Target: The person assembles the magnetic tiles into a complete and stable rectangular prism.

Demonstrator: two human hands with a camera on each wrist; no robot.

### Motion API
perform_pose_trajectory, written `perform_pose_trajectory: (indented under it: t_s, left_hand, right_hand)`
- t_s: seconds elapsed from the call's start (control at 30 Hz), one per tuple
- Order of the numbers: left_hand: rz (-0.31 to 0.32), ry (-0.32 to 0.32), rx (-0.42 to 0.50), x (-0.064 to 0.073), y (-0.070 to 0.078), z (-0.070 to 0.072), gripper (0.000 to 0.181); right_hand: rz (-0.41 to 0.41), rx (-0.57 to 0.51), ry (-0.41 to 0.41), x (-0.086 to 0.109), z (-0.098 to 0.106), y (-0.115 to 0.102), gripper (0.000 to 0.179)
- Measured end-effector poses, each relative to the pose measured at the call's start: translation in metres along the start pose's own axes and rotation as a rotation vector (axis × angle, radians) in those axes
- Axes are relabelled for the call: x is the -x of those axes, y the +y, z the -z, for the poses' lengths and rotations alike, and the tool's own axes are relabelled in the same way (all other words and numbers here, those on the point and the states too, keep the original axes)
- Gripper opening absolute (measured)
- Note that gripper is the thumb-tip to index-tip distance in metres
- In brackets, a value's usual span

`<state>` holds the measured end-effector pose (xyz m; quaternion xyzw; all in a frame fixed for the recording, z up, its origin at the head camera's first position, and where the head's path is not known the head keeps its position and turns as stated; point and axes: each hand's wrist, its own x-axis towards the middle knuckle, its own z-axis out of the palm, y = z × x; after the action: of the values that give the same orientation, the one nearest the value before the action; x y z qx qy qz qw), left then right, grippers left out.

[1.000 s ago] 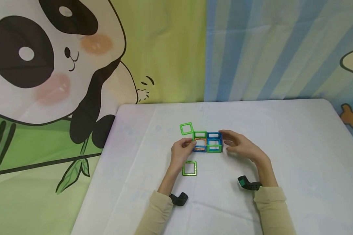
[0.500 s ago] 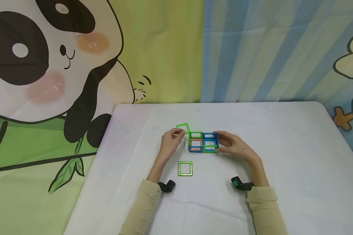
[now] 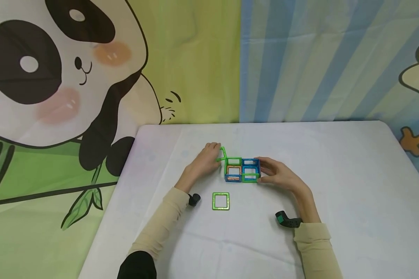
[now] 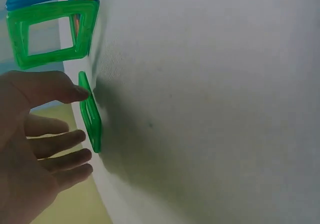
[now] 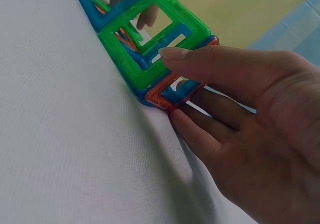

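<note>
A low box-like build of magnetic tiles (image 3: 242,170), with blue, green and orange square frames, sits mid-table. My right hand (image 3: 283,174) grips its right end. In the right wrist view the thumb presses the front green tile (image 5: 117,59), the fingers lying behind the end. At the far left corner, my left hand (image 3: 204,161) holds a green square tile (image 4: 90,114) between thumb and fingers. This tile stands tilted on edge and meets the corner of the build in the head view. The index finger is mostly hidden behind the thumb in the left wrist view.
A loose green square tile (image 3: 221,209) lies flat on the white tablecloth (image 3: 335,170), nearer the person than the build. Behind the table hangs a printed curtain (image 3: 195,77). A dark rounded shape (image 3: 137,265) shows at the lower left by the sleeve.
The left hand has moved from the build's left side to the far corner and turned the green tile there more upright. The right hand has closed onto the right end.
</note>
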<state>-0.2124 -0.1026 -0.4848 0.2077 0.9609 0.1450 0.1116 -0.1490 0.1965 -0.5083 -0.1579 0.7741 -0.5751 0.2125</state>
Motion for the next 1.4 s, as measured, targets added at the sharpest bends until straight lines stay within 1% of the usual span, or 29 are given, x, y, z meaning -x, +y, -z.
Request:
perform_pose_trajectory:
  t_s: [0.1,0.23,0.33,0.4,0.53,0.6,0.67,0.8,0.87,0.97,1.1,1.27,1.4]
  left_hand:
    - [0.001,-0.016,-0.035,-0.003,0.000,0.001,0.065]
    - [0.011,-0.005,-0.053,-0.004,-0.002,0.001,0.058]
    - [0.005,0.002,-0.050,-0.003,-0.003,0.002,0.052]
    - [0.006,0.000,-0.042,-0.002,-0.004,0.002,0.051]
    - [0.028,0.000,-0.017,-0.001,-0.008,0.002,0.050]
    - [0.047,0.000,0.008,0.000,-0.011,0.002,0.051]
    - [0.065,-0.005,0.053,0.000,-0.013,0.002,0.056]
    - [0.089,-0.004,0.178,0.004,-0.014,0.006,0.069]
    - [0.089,0.008,0.228,0.006,-0.014,0.009,0.071]
    - [0.076,0.028,0.257,0.010,-0.013,0.014,0.070]
    - [0.043,0.037,0.259,0.016,-0.008,0.022,0.067]
    - [-0.002,0.043,0.256,0.022,0.003,0.031,0.066]
    - [-0.039,0.038,0.270,0.026,0.013,0.037,0.065]
  right_hand:
    - [0.010,-0.008,-0.006,0.001,0.000,-0.001,0.081]
    - [0.050,-0.034,-0.024,-0.001,-0.001,-0.001,0.080]
    - [0.065,-0.054,-0.033,-0.002,-0.002,-0.001,0.079]
    - [0.061,-0.060,-0.036,-0.003,-0.003,0.000,0.080]
    - [0.058,-0.053,-0.034,-0.004,-0.005,0.002,0.080]
    - [0.058,-0.050,-0.030,-0.004,-0.006,0.002,0.080]
    - [0.061,-0.046,-0.024,-0.003,-0.006,0.001,0.079]
    - [0.062,-0.049,-0.004,-0.003,-0.006,0.002,0.079]
    - [0.070,-0.051,0.001,-0.004,-0.005,0.003,0.078]
    - [0.074,-0.061,-0.001,-0.004,-0.004,0.004,0.077]
    - [0.064,-0.071,-0.004,-0.002,-0.001,0.004,0.077]
    - [0.069,-0.081,-0.003,0.000,0.003,0.003,0.077]
    - [0.083,-0.082,-0.003,-0.001,0.001,0.006,0.077]
